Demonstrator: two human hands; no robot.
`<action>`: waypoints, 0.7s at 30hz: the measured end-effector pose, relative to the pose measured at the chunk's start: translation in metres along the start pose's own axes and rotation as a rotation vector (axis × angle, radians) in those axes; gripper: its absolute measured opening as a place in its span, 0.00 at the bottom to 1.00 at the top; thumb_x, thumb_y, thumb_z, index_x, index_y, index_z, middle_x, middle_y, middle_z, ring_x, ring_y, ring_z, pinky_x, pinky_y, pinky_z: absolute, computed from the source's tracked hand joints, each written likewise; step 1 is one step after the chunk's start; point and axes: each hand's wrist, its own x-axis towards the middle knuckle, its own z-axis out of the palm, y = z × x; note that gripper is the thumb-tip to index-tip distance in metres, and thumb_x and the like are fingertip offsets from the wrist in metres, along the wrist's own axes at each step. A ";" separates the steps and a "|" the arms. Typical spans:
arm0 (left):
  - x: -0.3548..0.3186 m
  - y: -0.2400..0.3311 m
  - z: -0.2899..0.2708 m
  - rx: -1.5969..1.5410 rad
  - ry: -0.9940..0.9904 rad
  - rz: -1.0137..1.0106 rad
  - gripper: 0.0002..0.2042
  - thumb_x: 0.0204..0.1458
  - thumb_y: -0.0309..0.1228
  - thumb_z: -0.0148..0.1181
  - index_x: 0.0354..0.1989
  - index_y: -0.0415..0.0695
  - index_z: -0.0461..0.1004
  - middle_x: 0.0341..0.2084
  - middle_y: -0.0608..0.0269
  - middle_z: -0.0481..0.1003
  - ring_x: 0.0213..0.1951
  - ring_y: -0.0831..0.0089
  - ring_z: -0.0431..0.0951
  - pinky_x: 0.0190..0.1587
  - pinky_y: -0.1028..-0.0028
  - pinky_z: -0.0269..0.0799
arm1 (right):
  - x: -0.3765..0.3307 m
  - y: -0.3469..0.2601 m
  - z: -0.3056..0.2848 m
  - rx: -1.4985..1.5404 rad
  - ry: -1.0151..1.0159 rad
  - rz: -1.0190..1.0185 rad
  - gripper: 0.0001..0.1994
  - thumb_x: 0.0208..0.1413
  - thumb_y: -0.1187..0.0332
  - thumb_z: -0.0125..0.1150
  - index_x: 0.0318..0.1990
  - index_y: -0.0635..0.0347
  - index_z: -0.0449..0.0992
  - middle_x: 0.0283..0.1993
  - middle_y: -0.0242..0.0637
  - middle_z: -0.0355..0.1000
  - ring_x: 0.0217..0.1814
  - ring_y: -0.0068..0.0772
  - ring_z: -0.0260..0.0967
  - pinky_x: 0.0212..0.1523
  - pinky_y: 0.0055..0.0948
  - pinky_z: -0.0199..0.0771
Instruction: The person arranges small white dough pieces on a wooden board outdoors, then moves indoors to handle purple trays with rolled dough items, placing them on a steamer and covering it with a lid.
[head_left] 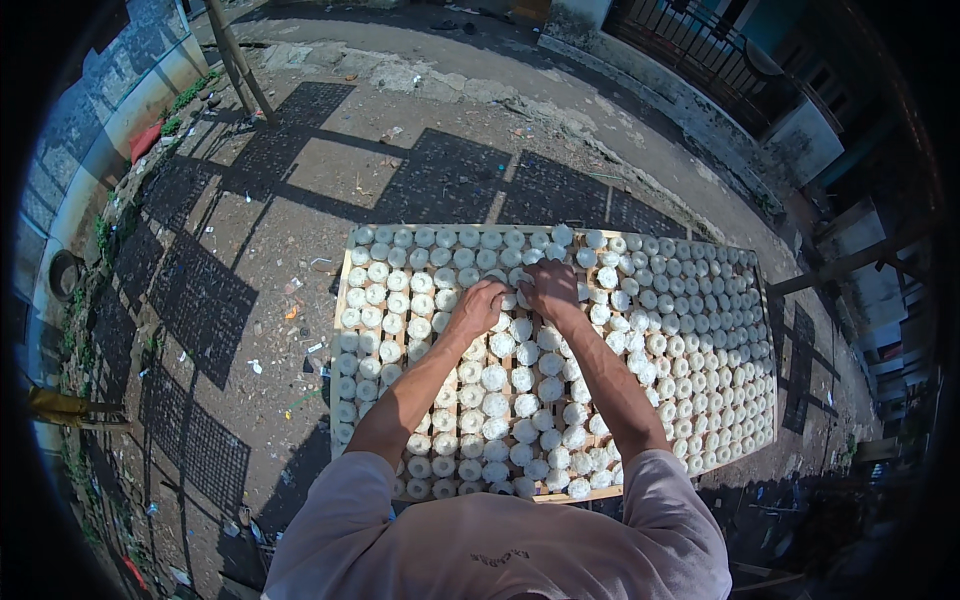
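A slatted wooden rack (342, 290) spreads out in front of me, covered in rows of round white crackers (470, 395), many with a dimple in the middle. Toward the rack's far side, my left hand (480, 308) has its fingers bent and closed on a cracker among the rows. Just right of it and slightly farther away, my right hand (552, 288) curls down over the crackers, its fingers closed around one. The fingertips of both hands are partly hidden. Pieces along the middle look rougher and less evenly lined up than those at the left and right.
Shadows of other racks fall on the littered dirt ground (300, 230). Wooden poles (238, 60) stand at the far left, and another wooden beam (850, 262) is right of the rack. A low wall (90, 150) runs along the left; a dark metal fence (690, 50) stands far right.
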 end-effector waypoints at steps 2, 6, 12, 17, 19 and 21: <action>0.007 -0.002 -0.004 0.088 -0.041 -0.028 0.10 0.52 0.28 0.60 0.41 0.41 0.78 0.37 0.47 0.77 0.44 0.47 0.76 0.49 0.58 0.72 | 0.019 -0.019 -0.002 -0.137 -0.093 0.037 0.18 0.47 0.54 0.69 0.39 0.58 0.81 0.40 0.42 0.77 0.46 0.44 0.74 0.50 0.42 0.71; 0.013 0.007 -0.010 0.161 -0.174 -0.191 0.10 0.51 0.28 0.61 0.41 0.41 0.79 0.39 0.45 0.78 0.48 0.47 0.75 0.53 0.58 0.71 | 0.036 -0.008 0.021 -0.135 -0.226 0.144 0.24 0.42 0.47 0.71 0.38 0.58 0.81 0.40 0.42 0.79 0.47 0.46 0.76 0.48 0.42 0.72; 0.001 -0.012 -0.002 0.106 -0.150 -0.088 0.08 0.47 0.21 0.58 0.36 0.42 0.80 0.39 0.46 0.77 0.46 0.49 0.76 0.51 0.58 0.72 | 0.039 -0.008 -0.010 0.231 -0.297 0.355 0.23 0.43 0.55 0.69 0.45 0.60 0.80 0.45 0.48 0.79 0.48 0.49 0.76 0.53 0.42 0.72; 0.002 -0.005 -0.005 0.162 -0.044 -0.051 0.12 0.45 0.17 0.54 0.36 0.43 0.80 0.35 0.47 0.76 0.42 0.51 0.77 0.48 0.58 0.73 | 0.039 0.014 -0.004 0.432 -0.401 0.467 0.19 0.45 0.61 0.64 0.46 0.57 0.82 0.47 0.48 0.78 0.49 0.48 0.77 0.52 0.40 0.75; 0.014 -0.012 -0.001 0.204 0.108 0.007 0.12 0.42 0.18 0.54 0.34 0.41 0.80 0.36 0.49 0.74 0.43 0.51 0.76 0.46 0.58 0.74 | 0.046 0.009 0.001 0.244 -0.354 0.341 0.16 0.49 0.60 0.60 0.41 0.58 0.83 0.44 0.48 0.79 0.46 0.49 0.77 0.49 0.43 0.76; 0.026 -0.015 0.004 0.360 0.119 0.008 0.13 0.40 0.19 0.55 0.35 0.40 0.80 0.40 0.49 0.74 0.44 0.50 0.75 0.47 0.58 0.73 | 0.046 0.007 0.005 0.116 -0.243 0.255 0.16 0.52 0.58 0.58 0.41 0.59 0.83 0.42 0.49 0.79 0.44 0.50 0.77 0.47 0.45 0.76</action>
